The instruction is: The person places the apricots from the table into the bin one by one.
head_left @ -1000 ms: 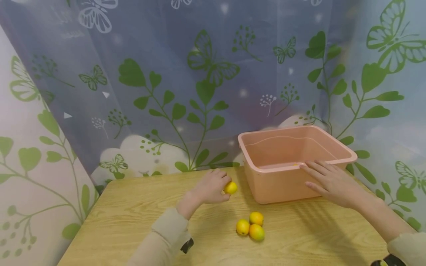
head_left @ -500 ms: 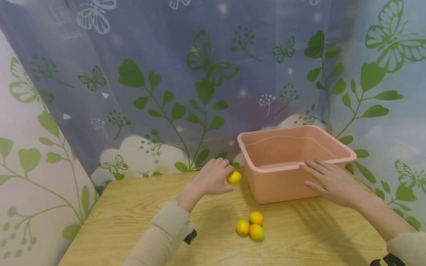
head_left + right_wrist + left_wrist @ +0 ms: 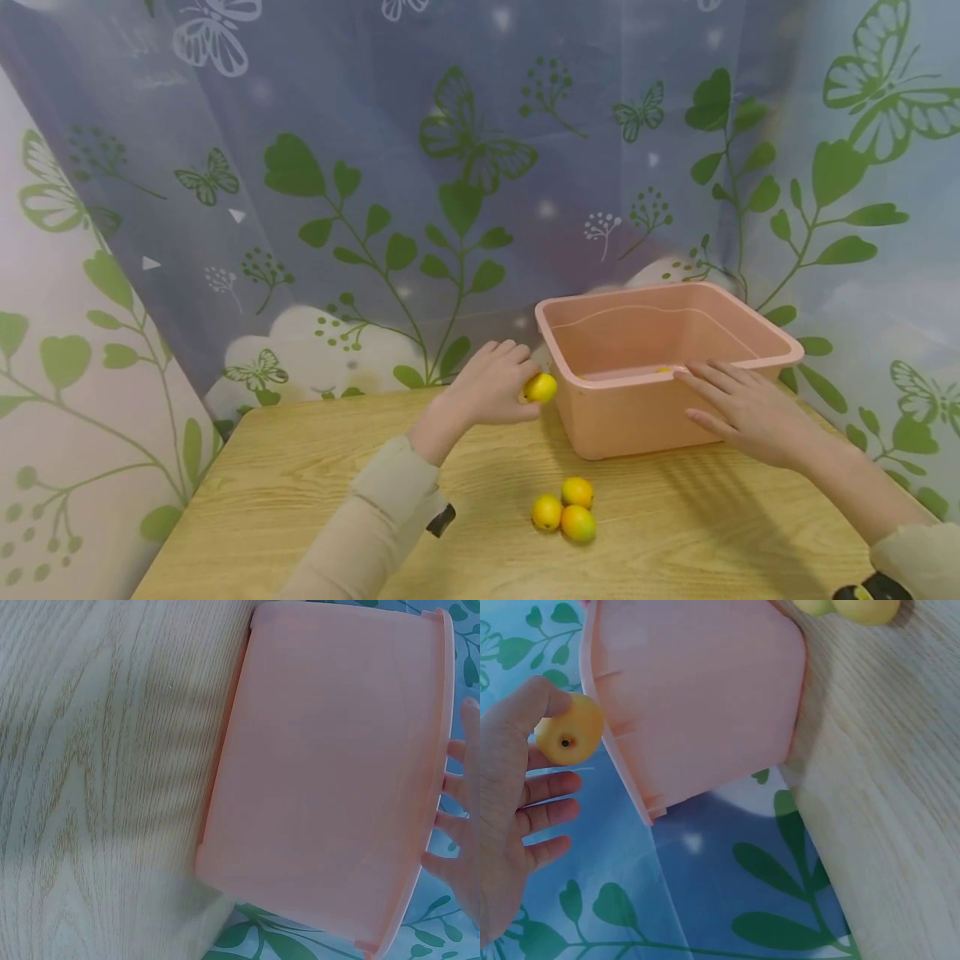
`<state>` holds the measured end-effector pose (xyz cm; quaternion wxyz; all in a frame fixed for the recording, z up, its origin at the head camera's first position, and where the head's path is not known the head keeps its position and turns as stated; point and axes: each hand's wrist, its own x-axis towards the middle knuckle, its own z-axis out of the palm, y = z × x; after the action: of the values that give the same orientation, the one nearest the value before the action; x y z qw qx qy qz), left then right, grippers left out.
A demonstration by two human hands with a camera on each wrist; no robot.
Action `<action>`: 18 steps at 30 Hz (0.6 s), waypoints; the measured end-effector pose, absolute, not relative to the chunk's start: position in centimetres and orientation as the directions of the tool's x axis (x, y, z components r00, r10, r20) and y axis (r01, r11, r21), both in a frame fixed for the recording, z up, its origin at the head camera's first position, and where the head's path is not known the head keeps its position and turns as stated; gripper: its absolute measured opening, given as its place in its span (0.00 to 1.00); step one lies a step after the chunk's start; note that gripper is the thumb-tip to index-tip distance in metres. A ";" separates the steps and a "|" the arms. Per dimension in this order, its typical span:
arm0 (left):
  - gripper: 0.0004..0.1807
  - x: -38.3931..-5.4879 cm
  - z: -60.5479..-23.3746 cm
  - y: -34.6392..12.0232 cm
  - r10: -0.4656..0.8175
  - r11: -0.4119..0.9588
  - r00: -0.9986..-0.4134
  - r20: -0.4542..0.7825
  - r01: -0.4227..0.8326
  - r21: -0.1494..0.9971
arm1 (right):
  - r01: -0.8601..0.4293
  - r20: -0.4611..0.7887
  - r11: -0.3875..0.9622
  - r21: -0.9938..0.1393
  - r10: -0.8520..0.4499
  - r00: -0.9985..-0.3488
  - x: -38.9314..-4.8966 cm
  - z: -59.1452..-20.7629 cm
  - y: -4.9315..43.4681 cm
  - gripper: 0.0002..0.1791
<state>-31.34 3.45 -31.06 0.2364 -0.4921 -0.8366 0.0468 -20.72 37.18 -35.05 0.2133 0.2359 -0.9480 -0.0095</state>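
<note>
Between the thumb and fingers of my left hand (image 3: 495, 383) is a small yellow fruit (image 3: 541, 388), held just left of the pink plastic tub (image 3: 637, 417). In the left wrist view, this fruit (image 3: 576, 735) shows a dark dimple at one end, and the other fingers are spread below it. My right hand (image 3: 750, 412) rests on the tub's front rim, its fingers fairly straight over the edge. The right wrist view shows the fingertips (image 3: 448, 784) touching the rim. Three more yellow-orange fruits (image 3: 577, 493) lie clustered on the table in front of the tub.
A wood-grain table (image 3: 300, 500) carries everything. A bit of yellow (image 3: 663, 371) shows inside the tub, mostly hidden by its front wall. Behind stands a blue-grey cloth (image 3: 375, 108) printed with green leaves and butterflies, and more printed cloth hangs at both sides.
My left hand has risen and moved right toward the tub with the fruit in its grip. The right hand, the tub and the three fruits have stayed in place.
</note>
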 end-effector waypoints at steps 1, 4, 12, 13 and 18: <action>0.13 -31.3 -30.9 3.6 0.846 0.510 -0.402 0.350 0.801 -0.314 | -0.443 0.398 0.889 0.117 -0.450 -0.799 -20.7 -35.0 37.2 0.30; 0.15 -31.2 -30.4 4.1 0.848 0.511 -0.408 0.340 0.798 -0.318 | -0.440 0.392 0.891 0.113 -0.447 -0.804 -20.7 -35.0 37.1 0.30; 0.13 -31.2 -29.4 5.5 0.845 0.524 -0.435 0.312 0.789 -0.321 | -0.448 0.418 0.886 0.121 -0.455 -0.787 -20.8 -35.4 37.3 0.31; 0.13 -31.2 -29.3 5.7 0.844 0.526 -0.438 0.309 0.786 -0.324 | -0.447 0.419 0.886 0.120 -0.454 -0.786 -20.8 -35.4 37.3 0.31; 0.15 -31.5 -28.8 6.5 0.835 0.545 -0.468 0.289 0.778 -0.312 | -0.446 0.421 0.887 0.121 -0.453 -0.786 -20.9 -35.4 37.3 0.31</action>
<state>-31.46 6.46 -28.76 0.2072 -0.4721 -0.8541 0.0684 -20.90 37.28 -35.39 0.2247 0.2380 -0.9449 -0.0073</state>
